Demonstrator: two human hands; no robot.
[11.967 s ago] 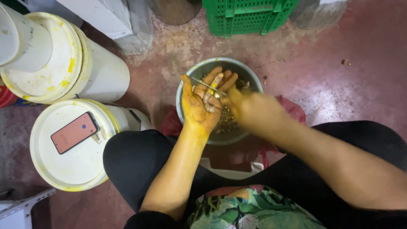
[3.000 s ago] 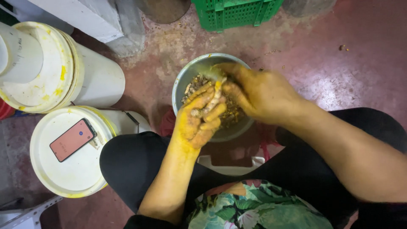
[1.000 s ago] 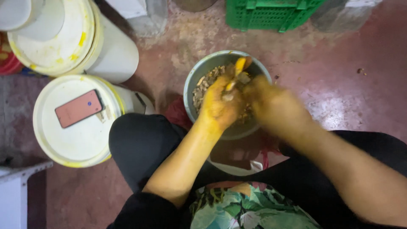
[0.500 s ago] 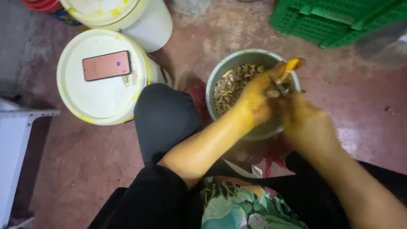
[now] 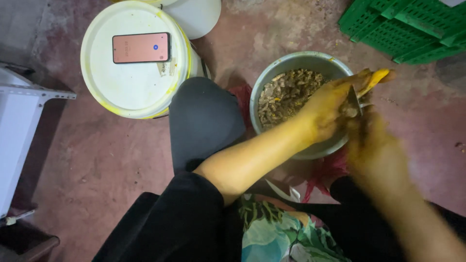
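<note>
A metal bowl (image 5: 281, 68) full of brown peelings stands on the floor between my knees. Over its right rim my left hand (image 5: 330, 109), stained yellow, grips a small yellow-orange root (image 5: 376, 78) that sticks out past the fingertips. Blurred with motion, my right hand (image 5: 371, 145) presses against the left from below and holds a thin metal blade (image 5: 353, 97) against the root. Both hands are stained yellow.
A white lidded bucket (image 5: 131, 85) with a pink phone (image 5: 141, 47) on top stands at the left. A green plastic crate (image 5: 412, 26) is at the top right, and a white stool edge (image 5: 19, 126) at the far left. A red bag (image 5: 327, 172) lies under the bowl.
The view has swung left and down, so bowl and hands now sit further right. My hands stay together over the bowl's right rim with the root.
</note>
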